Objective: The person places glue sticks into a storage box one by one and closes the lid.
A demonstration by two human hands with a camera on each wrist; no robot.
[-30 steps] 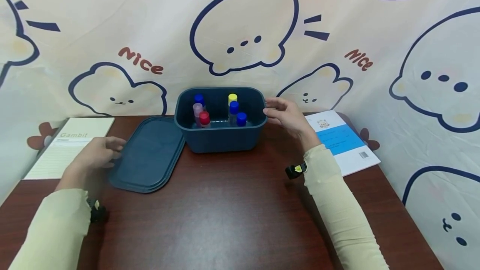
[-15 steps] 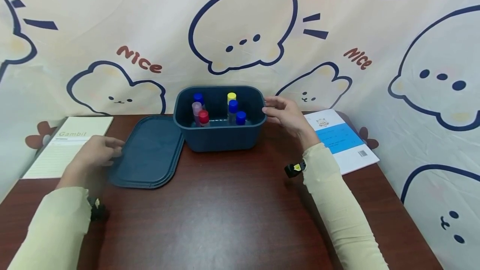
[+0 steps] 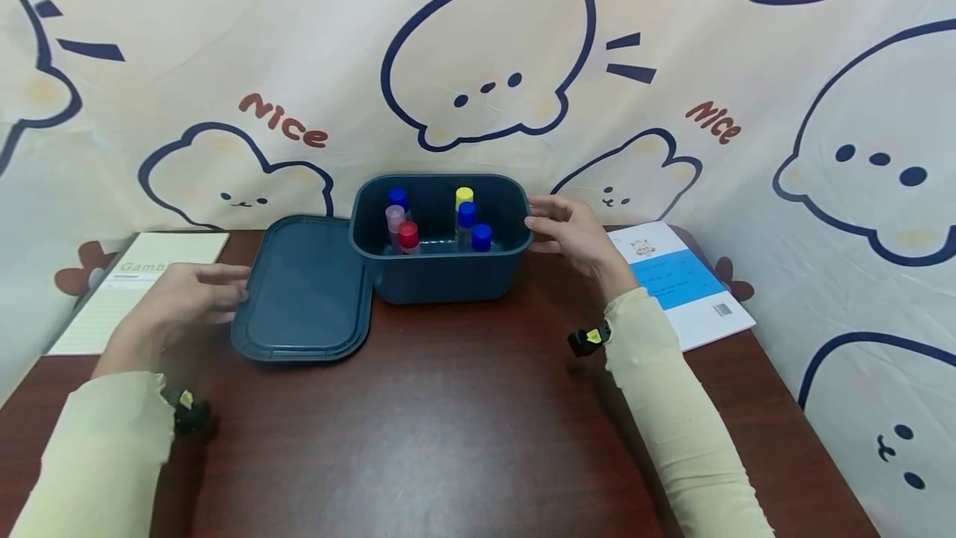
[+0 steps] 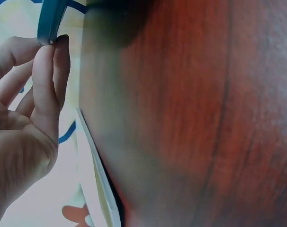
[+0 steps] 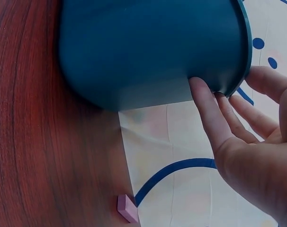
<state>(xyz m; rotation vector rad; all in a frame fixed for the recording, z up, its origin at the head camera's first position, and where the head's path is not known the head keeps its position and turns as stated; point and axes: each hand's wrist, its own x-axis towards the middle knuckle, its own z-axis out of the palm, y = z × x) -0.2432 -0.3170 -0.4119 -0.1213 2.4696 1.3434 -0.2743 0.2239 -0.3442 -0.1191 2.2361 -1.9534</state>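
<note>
In the head view a dark blue-green bin (image 3: 448, 281) stands at the back of the table. Inside it are several small capped tubes (image 3: 466, 214), with blue, red, yellow and pale purple tops. A matching flat lid (image 3: 306, 289) is just left of the bin. My left hand (image 3: 182, 297) pinches the lid's left edge; the left wrist view shows that lid edge (image 4: 49, 28) between thumb and fingertips, raised over the table. My right hand (image 3: 571, 235) rests extended fingertips against the bin's right end, at and below the rim, as the right wrist view shows.
A cream notepad (image 3: 123, 289) lies at the left, partly behind my left hand. At the right is a white and blue booklet (image 3: 675, 281), beside my right forearm. The right wrist view shows a small pink block (image 5: 128, 208) by the table's edge. A printed cloth (image 3: 478, 48) hangs behind.
The lid has turned straighter and shifted slightly away from me and rightward, with my left hand at its edge. My right hand and the bin have stayed put.
</note>
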